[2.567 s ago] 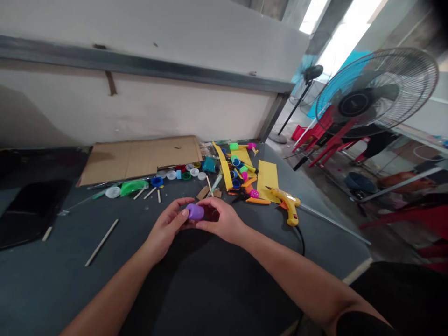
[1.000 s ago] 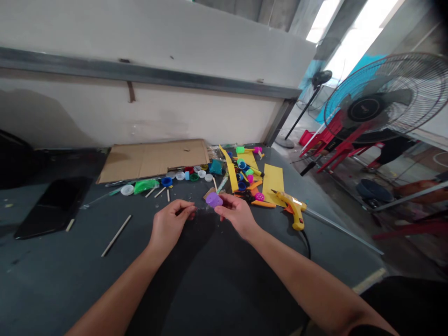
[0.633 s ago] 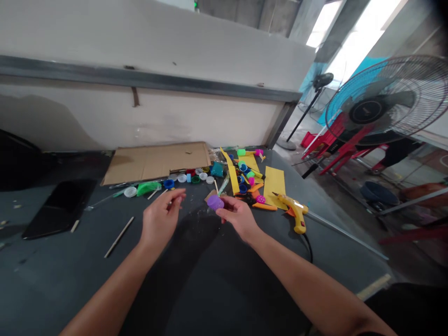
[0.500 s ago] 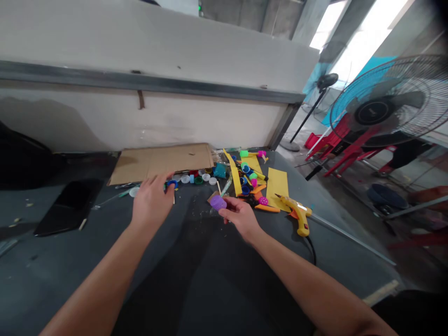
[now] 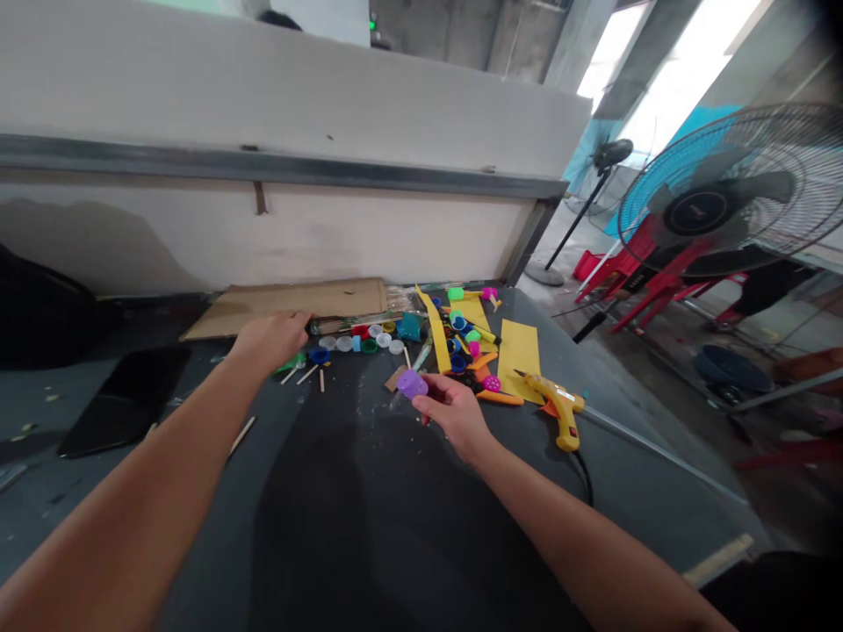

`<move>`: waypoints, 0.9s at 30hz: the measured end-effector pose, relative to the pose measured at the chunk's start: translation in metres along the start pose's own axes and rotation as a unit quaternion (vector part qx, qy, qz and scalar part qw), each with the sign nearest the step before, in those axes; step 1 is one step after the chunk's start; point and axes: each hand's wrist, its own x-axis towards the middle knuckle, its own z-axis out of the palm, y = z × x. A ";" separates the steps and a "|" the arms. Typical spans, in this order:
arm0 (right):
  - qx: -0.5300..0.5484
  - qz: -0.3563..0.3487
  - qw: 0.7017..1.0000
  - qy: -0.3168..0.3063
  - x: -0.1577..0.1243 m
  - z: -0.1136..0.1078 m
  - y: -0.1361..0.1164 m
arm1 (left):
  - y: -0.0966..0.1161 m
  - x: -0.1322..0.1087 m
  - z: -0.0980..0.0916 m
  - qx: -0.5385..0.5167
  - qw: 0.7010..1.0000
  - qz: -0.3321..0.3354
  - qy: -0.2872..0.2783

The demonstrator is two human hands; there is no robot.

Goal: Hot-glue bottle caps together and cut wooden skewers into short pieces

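Observation:
My right hand (image 5: 454,412) pinches a purple bottle-cap piece (image 5: 412,384) between thumb and fingers, above the dark table. My left hand (image 5: 273,338) is closed at the front edge of a brown cardboard sheet (image 5: 309,300); its fingertips are partly hidden. Beneath and in front of that edge lie thin sticks (image 5: 349,324). Several bottle caps sit in a row there, among them a dark blue cap (image 5: 320,355) and a white cap (image 5: 396,348). Green plastic (image 5: 290,364) shows just below my left hand.
A yellow glue gun (image 5: 559,405) lies at the right, near yellow card (image 5: 520,351) and orange-handled pliers (image 5: 499,398). A black phone (image 5: 122,399) rests at the left. Behind stands a white partition (image 5: 395,224). A large fan (image 5: 698,211) is off the table's right side.
My left hand has moved from the dark blue cap to the cardboard's edge, and the cardboard has shifted back and left, uncovering sticks. My right hand keeps hold of the purple piece.

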 end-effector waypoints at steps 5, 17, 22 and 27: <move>-0.005 -0.012 1.000 0.003 0.000 -0.001 -0.001 | 0.015 0.002 -0.025 0.202 0.977 0.062 -0.024; 0.128 -0.181 0.965 0.141 -0.003 -0.032 -0.051 | 0.129 -0.089 -0.056 0.346 0.892 0.274 0.101; 0.148 -0.222 0.949 0.167 -0.007 -0.047 -0.069 | 0.168 -0.161 -0.030 0.328 0.868 0.369 0.047; 0.112 -0.184 0.971 0.108 -0.007 -0.045 -0.061 | 0.167 -0.216 -0.007 0.301 0.875 0.379 0.010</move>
